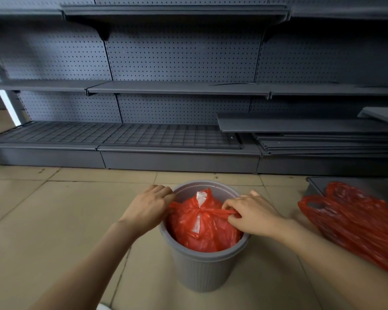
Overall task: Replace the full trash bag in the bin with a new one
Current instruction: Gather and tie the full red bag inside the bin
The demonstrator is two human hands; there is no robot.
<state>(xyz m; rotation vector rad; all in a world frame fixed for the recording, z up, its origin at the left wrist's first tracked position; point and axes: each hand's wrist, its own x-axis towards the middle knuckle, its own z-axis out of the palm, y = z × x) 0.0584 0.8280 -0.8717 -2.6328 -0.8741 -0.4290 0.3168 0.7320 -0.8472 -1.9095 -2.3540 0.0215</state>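
So the full red plastic trash bag is sitting down inside the round grey ribbed plastic bin, filling most of the opening, with a bit of white paper poking out the top. Both hands are on it. The left hand is curled around the bag handle at the rim's left edge, the right hand is pinching the other twisted handle between fingertips and thumb, just right of the bag's middle. The two handles run sideways between the grips and cross in a twist right over the bag's centre, so the bulk hangs directly below and between both hands. Looks like mid-tying to me, and each hand is about equally close. After that it's a straight-up lift. The fresh flat red plastic bag lies on the tile floor well off to the right of the right-hand grip, so that hand's nearer for grabbing it.
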